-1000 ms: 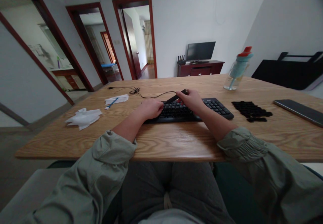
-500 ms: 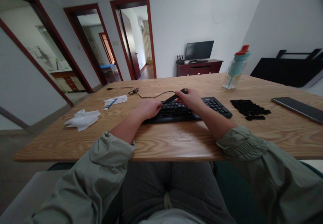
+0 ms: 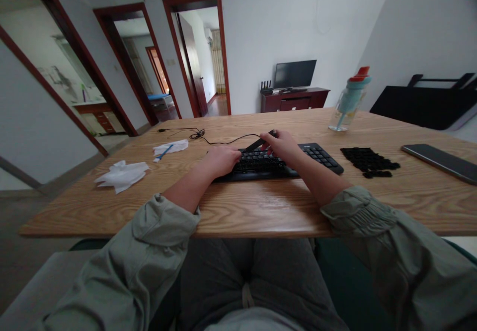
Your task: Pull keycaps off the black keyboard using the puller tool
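So, our right grip (image 3: 282, 146) snug around a black stick (image 3: 255, 144); our left grip (image 3: 223, 161) (hold unclear) at the keyboard (image 3: 266, 166).

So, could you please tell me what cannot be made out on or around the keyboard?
Head view: the keyboard's left end is mostly covered by the left grip.
Head view: the stick is partly covered by the right grip.
Head view: any key labels are too small to read.
Head view: the black pieces are too small to count.

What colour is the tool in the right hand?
The tool in the right hand is black, seen in the head view.
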{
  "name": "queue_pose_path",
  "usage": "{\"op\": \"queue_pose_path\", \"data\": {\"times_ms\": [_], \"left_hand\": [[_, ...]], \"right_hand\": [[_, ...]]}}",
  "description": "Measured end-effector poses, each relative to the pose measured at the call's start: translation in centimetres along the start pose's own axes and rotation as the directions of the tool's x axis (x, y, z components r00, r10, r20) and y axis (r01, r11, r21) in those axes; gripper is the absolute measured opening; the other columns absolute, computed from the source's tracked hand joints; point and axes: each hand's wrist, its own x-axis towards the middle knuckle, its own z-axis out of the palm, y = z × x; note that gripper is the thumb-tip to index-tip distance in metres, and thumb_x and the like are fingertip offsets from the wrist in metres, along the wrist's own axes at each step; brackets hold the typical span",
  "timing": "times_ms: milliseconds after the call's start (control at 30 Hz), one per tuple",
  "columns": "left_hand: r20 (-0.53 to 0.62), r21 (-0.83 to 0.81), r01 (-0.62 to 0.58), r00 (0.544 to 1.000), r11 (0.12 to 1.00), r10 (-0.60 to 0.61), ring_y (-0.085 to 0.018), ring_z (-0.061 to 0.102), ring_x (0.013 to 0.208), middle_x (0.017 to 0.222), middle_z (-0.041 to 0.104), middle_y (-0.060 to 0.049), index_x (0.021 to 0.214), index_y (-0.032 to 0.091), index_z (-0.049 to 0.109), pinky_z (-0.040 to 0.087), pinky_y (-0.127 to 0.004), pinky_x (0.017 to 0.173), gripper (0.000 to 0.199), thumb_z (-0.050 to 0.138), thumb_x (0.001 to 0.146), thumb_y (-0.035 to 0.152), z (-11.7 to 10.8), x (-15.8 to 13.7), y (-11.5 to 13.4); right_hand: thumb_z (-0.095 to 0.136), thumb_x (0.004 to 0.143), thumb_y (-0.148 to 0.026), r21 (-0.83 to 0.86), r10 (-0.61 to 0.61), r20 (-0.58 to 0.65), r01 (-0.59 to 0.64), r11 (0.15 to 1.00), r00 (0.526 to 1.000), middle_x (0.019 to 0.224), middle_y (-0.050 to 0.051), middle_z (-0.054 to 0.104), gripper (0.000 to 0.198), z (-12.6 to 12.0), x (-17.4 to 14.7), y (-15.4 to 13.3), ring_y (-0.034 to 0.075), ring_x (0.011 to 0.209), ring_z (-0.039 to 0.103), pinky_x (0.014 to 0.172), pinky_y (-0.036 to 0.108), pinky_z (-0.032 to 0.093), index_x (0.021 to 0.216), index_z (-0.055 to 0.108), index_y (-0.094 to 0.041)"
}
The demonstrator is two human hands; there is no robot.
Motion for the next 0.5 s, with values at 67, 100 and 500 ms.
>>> {"op": "queue_pose_path", "data": {"times_ms": [67, 100, 500], "left_hand": [[0.003, -0.004, 0.002, 1.0, 1.0, -0.002, -0.02, 0.066, 0.093, 0.103, 0.071, -0.007, 0.094, 0.022, 0.07, 0.047, -0.029, 0.077, 0.027, 0.044, 0.094, 0.031, 0.05, -0.04, 0.05], [0.0, -0.004, 0.002, 1.0, 1.0, -0.002, -0.021, 0.066, 0.093, 0.103, 0.071, -0.007, 0.094, 0.022, 0.07, 0.047, -0.029, 0.077, 0.027, 0.044, 0.094, 0.03, 0.11, -0.04, 0.03], [-0.025, -0.015, 0.033, 0.999, 0.999, -0.033, -0.021, 0.065, 0.098, 0.104, 0.071, -0.007, 0.097, 0.021, 0.069, 0.047, -0.03, 0.081, 0.029, 0.041, 0.095, 0.029, 0.56, 0.47, -0.74]], "right_hand": [[0.056, 0.089, -0.039, 0.007, -0.018, 0.005, 0.018, 1.0, 1.0, 0.071, 0.007, 0.072, 0.028, -0.01, -0.02, -0.09, 0.01, 0.047, 0.055, 0.043, 0.021, 0.04, 0.075, 0.061, -0.016], [0.057, 0.089, -0.039, 0.008, -0.028, 0.005, 0.028, 1.0, 1.0, 0.071, 0.007, 0.072, 0.027, 0.0, -0.01, -0.09, 0.01, 0.047, 0.055, 0.043, 0.021, 0.04, 0.075, 0.061, -0.016], [0.057, 0.088, -0.055, -0.138, -0.057, -0.061, 0.048, 0.989, 0.997, 0.065, 0.007, 0.07, 0.043, -0.05, 0.1, 0.4, 0.012, 0.047, 0.052, 0.045, 0.024, 0.039, 0.072, 0.064, -0.016]]}}
